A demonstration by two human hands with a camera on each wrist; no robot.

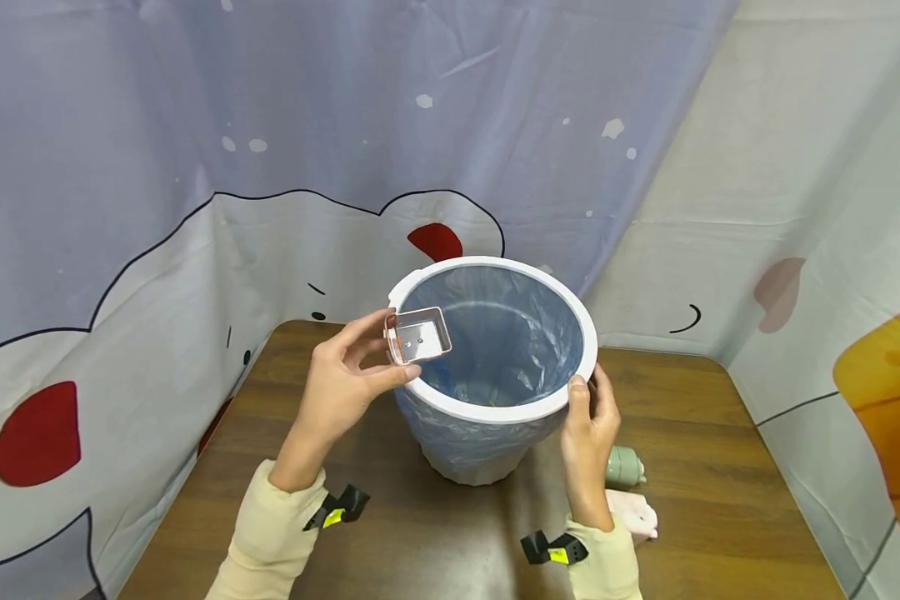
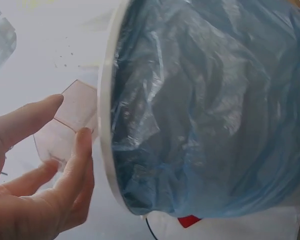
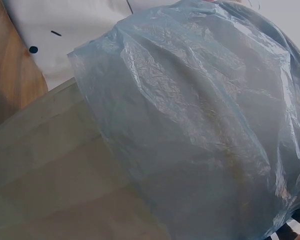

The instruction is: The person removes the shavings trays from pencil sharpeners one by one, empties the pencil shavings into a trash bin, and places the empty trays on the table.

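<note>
A white trash can (image 1: 468, 468) stands upright on the table, lined with a translucent blue bag (image 1: 495, 350) folded out over its sides beneath a white rim ring (image 1: 495, 414). At the left of that ring, my left hand (image 1: 337, 379) pinches a small clear plastic box (image 1: 422, 335) with pinkish edges between thumb and fingers. The box is tilted with its hollow side toward the head camera and overlaps the ring there. In the left wrist view the clear box (image 2: 75, 107) shows beside the rim. My right hand (image 1: 591, 433) grips the ring at the right, thumb on top.
A green cylindrical thing (image 1: 625, 467) and a pale pink object (image 1: 633, 515) lie on the wooden table (image 1: 390, 542), partly behind my right forearm. A printed curtain (image 1: 345, 250) hangs behind the table and along its sides.
</note>
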